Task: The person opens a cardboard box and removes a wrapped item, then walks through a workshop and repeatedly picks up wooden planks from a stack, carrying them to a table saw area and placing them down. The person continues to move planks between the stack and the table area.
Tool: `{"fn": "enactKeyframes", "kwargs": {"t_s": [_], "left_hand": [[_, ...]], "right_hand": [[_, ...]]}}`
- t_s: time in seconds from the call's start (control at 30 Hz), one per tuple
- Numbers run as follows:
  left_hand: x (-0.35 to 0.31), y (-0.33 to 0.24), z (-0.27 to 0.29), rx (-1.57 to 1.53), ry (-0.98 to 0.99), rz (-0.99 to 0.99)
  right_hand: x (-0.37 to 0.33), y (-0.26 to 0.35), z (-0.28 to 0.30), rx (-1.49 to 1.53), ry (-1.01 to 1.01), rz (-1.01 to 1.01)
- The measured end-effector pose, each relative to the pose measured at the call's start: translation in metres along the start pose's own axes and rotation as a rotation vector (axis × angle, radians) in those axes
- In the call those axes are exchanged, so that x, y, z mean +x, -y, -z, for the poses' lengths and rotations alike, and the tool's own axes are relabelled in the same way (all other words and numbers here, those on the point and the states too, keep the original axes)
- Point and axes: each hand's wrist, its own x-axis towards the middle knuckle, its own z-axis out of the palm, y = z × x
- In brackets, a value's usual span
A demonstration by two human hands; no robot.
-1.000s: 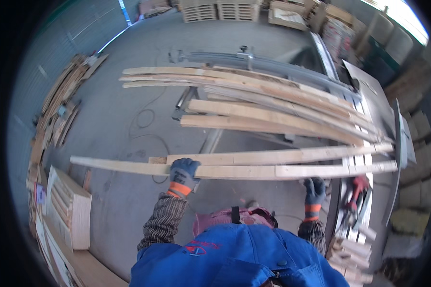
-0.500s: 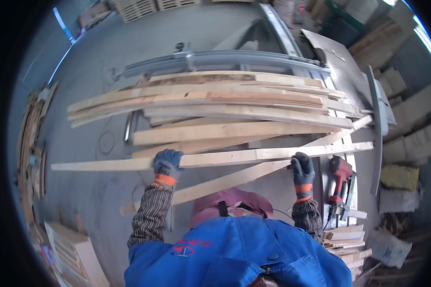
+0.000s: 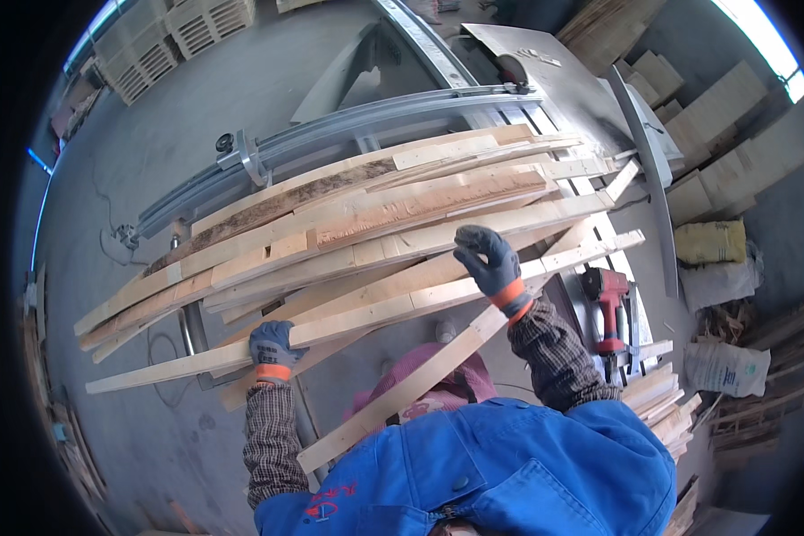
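A long pale wooden strip (image 3: 375,313) runs across in front of me, its left end reaching out over the floor. Gloved in grey with an orange cuff, my left hand (image 3: 273,347) is wrapped around this strip left of its middle. My right hand (image 3: 489,259), in a matching glove, is raised over the strip with fingers bent and a gap between thumb and forefinger; it appears to hold nothing. A shorter wooden strip (image 3: 402,393) slants from near my body up beneath the long one. Beyond both hands, several more wooden strips (image 3: 420,210) lie in a loose pile.
At right, a red nail gun (image 3: 607,308) sits beside the metal rails. Behind the pile runs a metal guide rail (image 3: 330,125). A grey upright panel (image 3: 648,179) stands at the right. Offcuts (image 3: 657,397), sacks (image 3: 728,368) and boards lie farther right; pallets (image 3: 210,25) stand far left.
My right hand has left the long strip's right part and moved up and leftward. The long strip now slants more, its left end lower. The whole view has turned.
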Motion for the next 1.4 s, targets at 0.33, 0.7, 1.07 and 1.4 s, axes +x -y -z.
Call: {"fn": "enactKeyframes", "kwargs": {"t_s": [0.33,0.7,1.07,1.4], "left_hand": [[-0.013,0.005,-0.035,0.067,0.229,0.104],[0.006,-0.062,0.027,0.073,0.216,0.345],[0.121,-0.029,0.052,-0.181,-0.314,0.293],[0.185,0.022,-0.019,-0.060,-0.037,0.318]], "right_hand": [[0.179,-0.106,-0.048,-0.098,0.423,0.130],[0.271,-0.141,-0.184,-0.232,0.824,0.368],[0.299,-0.121,-0.379,0.064,1.042,0.287],[0.324,-0.108,-0.406,0.697,1.144,-0.326]]}}
